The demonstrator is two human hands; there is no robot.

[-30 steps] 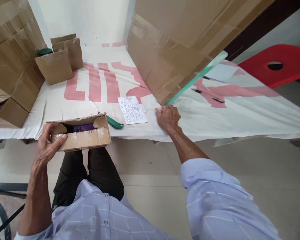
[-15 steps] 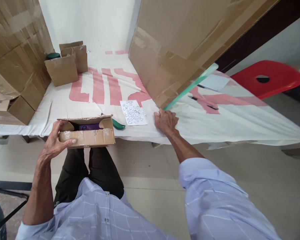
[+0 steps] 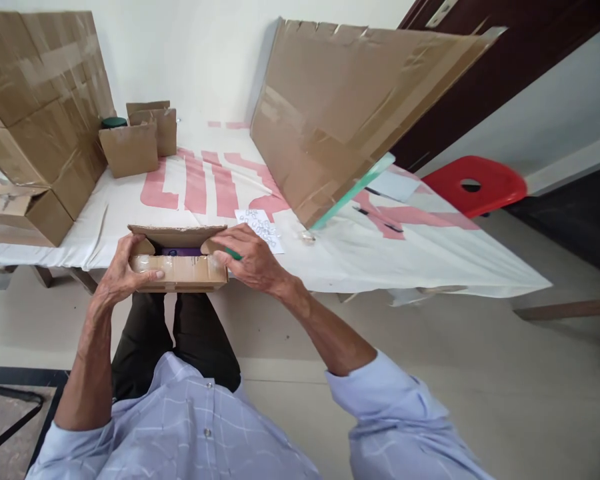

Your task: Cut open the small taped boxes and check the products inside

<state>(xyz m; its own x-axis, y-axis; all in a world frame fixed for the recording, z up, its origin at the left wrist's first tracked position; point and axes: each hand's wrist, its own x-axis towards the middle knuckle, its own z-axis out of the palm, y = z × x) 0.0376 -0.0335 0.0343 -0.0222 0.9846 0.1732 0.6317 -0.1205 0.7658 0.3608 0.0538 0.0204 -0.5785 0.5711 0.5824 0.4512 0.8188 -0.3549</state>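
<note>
A small cardboard box (image 3: 180, 273) with its top flap raised is held at the table's front edge. Inside it, part of a purple item (image 3: 183, 252) shows; the rest is hidden by the box walls. My left hand (image 3: 125, 270) grips the left end, thumb across the front wall. My right hand (image 3: 250, 260) is closed around the right end, with its fingers at the side flap. A green tool (image 3: 233, 253) peeks out beside the right fingers, mostly covered. Just behind this hand lies a white paper with small drawn shapes (image 3: 267, 233), partly hidden.
A large cardboard panel (image 3: 340, 113) with a green-edged sheet (image 3: 353, 193) stands on the cloth-covered table (image 3: 430, 263). Stacked cartons (image 3: 45, 100) and an upright cardboard piece (image 3: 130, 150) are at left. Black-handled tools (image 3: 380, 220) lie right, near a red stool (image 3: 475, 183).
My right hand has moved left from the foot of the large panel to the box's right end. A small shiny item now shows where it was. My left hand keeps its hold.
</note>
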